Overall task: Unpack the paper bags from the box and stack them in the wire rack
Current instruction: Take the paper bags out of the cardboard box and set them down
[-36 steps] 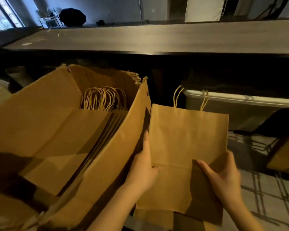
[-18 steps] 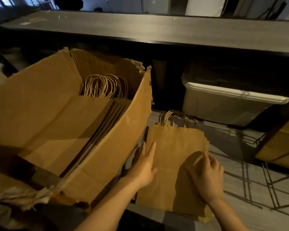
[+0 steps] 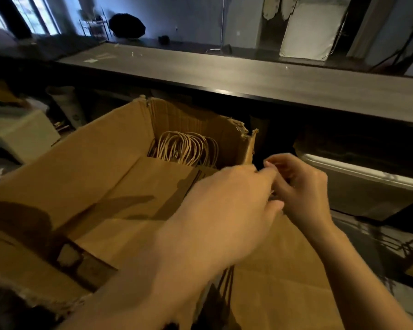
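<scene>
Likely light and floppy, the flat brown paper bags [image 3: 153, 186] in the open cardboard box [image 3: 93, 163] suit an edge pinch; whether the left hand [image 3: 224, 210] or right hand [image 3: 301, 186] grips anything, I cannot tell.

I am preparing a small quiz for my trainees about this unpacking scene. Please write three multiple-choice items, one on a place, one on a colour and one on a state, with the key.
1. Where in the box do the looped handles of the bags lie?
A) at its far end
B) at its near end
C) over its left wall

2. What colour are the paper bags?
A) white
B) brown
C) blue

3. How is the box?
A) taped shut
B) flattened
C) open on top, with bags inside

Key: 1 A, the loops sit against the far wall; 2 B, they are the same brown as the cardboard; 3 C, the bags show through the open top.
</scene>
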Tool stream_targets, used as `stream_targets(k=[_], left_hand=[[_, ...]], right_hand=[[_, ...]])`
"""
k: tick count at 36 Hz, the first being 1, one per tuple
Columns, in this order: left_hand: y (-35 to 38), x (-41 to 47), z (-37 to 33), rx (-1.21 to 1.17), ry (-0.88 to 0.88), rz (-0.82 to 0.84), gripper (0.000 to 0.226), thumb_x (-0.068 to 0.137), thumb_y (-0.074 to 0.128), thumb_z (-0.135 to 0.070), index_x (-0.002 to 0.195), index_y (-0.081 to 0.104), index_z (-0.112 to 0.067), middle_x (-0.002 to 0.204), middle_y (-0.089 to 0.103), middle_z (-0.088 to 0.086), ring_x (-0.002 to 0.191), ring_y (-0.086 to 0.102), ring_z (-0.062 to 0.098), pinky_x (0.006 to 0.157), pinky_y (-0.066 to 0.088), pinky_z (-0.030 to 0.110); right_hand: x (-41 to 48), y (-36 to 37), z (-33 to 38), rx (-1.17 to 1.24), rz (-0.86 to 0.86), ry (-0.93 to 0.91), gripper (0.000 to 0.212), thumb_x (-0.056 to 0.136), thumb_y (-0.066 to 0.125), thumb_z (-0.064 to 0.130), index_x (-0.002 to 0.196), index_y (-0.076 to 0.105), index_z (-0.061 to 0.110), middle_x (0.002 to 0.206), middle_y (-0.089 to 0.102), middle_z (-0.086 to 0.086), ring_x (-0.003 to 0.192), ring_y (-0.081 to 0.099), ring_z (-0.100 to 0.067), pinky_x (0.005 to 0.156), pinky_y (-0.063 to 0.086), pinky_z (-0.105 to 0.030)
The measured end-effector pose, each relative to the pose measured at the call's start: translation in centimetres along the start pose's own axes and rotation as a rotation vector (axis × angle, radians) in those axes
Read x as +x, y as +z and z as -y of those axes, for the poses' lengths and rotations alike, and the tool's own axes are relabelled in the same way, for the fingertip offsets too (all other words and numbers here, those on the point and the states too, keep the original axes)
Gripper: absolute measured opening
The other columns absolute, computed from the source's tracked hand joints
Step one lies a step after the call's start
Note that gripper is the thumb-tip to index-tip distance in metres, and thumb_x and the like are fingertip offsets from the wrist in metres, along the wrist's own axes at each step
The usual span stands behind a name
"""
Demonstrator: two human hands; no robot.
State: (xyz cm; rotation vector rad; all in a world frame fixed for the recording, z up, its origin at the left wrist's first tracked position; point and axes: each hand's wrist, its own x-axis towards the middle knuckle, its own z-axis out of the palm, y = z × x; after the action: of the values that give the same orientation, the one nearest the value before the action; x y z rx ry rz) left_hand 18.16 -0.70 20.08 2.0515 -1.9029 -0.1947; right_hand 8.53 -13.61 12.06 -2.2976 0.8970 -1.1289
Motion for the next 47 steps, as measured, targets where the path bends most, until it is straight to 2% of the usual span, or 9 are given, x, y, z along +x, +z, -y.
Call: stream_targets(k=[2, 7, 11, 15, 21, 26, 30, 37, 47], left_hand=[[-1.8, -0.2, 1.8, 0.042, -0.027, -0.026, 0.049, 0.095, 0.040, -0.047, 0.142, 0.027, -0.039, 0.131, 0.047, -0.014, 0.113, 0.049, 0.005, 0.088, 0.045, 0.023], [-4.5, 0.2, 8.1, 0.134, -0.165, -0.052, 0.043, 0.092, 0.045, -0.048, 0.134, 0.041, -0.038, 0.116, 0.056, -0.013, 0.096, 0.055, 0.006, 0.080, 0.053, 0.031], [-4.0, 1.0, 13.3, 0.196, -0.312, -0.133, 0.039, 0.093, 0.048, -0.043, 0.131, 0.048, -0.032, 0.120, 0.059, -0.007, 0.103, 0.057, 0.013, 0.085, 0.052, 0.036], [-2.3, 1.0, 16.4, 0.166, -0.410, -0.200, 0.038, 0.095, 0.050, -0.034, 0.132, 0.049, -0.027, 0.125, 0.056, -0.005, 0.108, 0.055, 0.013, 0.076, 0.043, 0.023], [0.9, 0.0, 19.5, 0.102, -0.510, -0.092, 0.037, 0.096, 0.049, -0.032, 0.133, 0.049, -0.025, 0.128, 0.054, -0.005, 0.111, 0.053, 0.014, 0.079, 0.045, 0.024], [1.3, -0.4, 20.6, 0.083, -0.539, 0.003, 0.038, 0.096, 0.049, -0.035, 0.133, 0.049, -0.026, 0.129, 0.053, -0.005, 0.109, 0.054, 0.014, 0.079, 0.046, 0.025], [1.3, -0.5, 20.8, 0.057, -0.533, 0.028, 0.038, 0.096, 0.049, -0.035, 0.132, 0.049, -0.026, 0.130, 0.054, -0.005, 0.109, 0.054, 0.013, 0.082, 0.048, 0.027], [0.7, 0.6, 20.6, 0.012, -0.509, 0.034, 0.036, 0.096, 0.048, -0.035, 0.131, 0.051, -0.025, 0.127, 0.055, -0.003, 0.109, 0.054, 0.015, 0.084, 0.047, 0.030], [0.9, 1.0, 20.9, 0.047, -0.520, 0.044, 0.035, 0.095, 0.049, -0.037, 0.128, 0.054, -0.025, 0.126, 0.057, -0.002, 0.109, 0.055, 0.017, 0.087, 0.050, 0.034]], right_hand=[[1.7, 0.6, 1.8, -0.033, 0.029, -0.074, 0.025, 0.090, 0.053, 0.032, 0.102, 0.066, 0.015, 0.087, 0.065, 0.008, 0.079, 0.061, -0.004, 0.070, 0.049, -0.017], [5.2, 2.7, 6.0, -0.150, 0.172, -0.204, 0.024, 0.092, 0.055, 0.031, 0.109, 0.065, 0.017, 0.096, 0.068, 0.001, 0.088, 0.063, -0.014, 0.075, 0.055, -0.035], [7.5, 5.5, 8.1, -0.266, 0.273, -0.294, 0.025, 0.092, 0.055, 0.036, 0.110, 0.063, 0.020, 0.100, 0.067, 0.003, 0.091, 0.062, -0.014, 0.076, 0.055, -0.035], [9.0, 8.9, 8.9, -0.383, 0.401, -0.316, 0.040, 0.090, 0.058, 0.040, 0.127, 0.052, 0.025, 0.121, 0.059, 0.002, 0.111, 0.055, -0.016, 0.086, 0.052, -0.032], [9.3, 13.5, 7.9, -0.650, 0.811, -0.235, 0.093, 0.081, 0.063, 0.055, 0.150, 0.007, 0.031, 0.158, 0.014, -0.009, 0.142, 0.018, -0.034, 0.111, 0.027, -0.047], [8.0, 16.0, 5.8, -0.758, 1.002, -0.070, 0.107, 0.076, 0.061, 0.065, 0.149, -0.010, 0.034, 0.158, -0.005, -0.016, 0.143, 0.007, -0.042, 0.112, 0.020, -0.054], [7.3, 16.6, 4.7, -0.792, 1.134, 0.095, 0.111, 0.075, 0.060, 0.067, 0.148, -0.017, 0.034, 0.158, -0.005, -0.017, 0.143, 0.005, -0.043, 0.114, 0.016, -0.054], [6.7, 16.7, 4.4, -0.808, 1.180, 0.014, 0.106, 0.080, 0.062, 0.058, 0.149, -0.014, 0.031, 0.157, 0.009, -0.017, 0.142, 0.014, -0.038, 0.113, 0.022, -0.051], [6.9, 16.5, 5.2, -0.716, 0.942, -0.131, 0.105, 0.073, 0.076, 0.043, 0.148, 0.003, 0.028, 0.144, 0.032, -0.015, 0.128, 0.041, -0.036, 0.099, 0.042, -0.045]])
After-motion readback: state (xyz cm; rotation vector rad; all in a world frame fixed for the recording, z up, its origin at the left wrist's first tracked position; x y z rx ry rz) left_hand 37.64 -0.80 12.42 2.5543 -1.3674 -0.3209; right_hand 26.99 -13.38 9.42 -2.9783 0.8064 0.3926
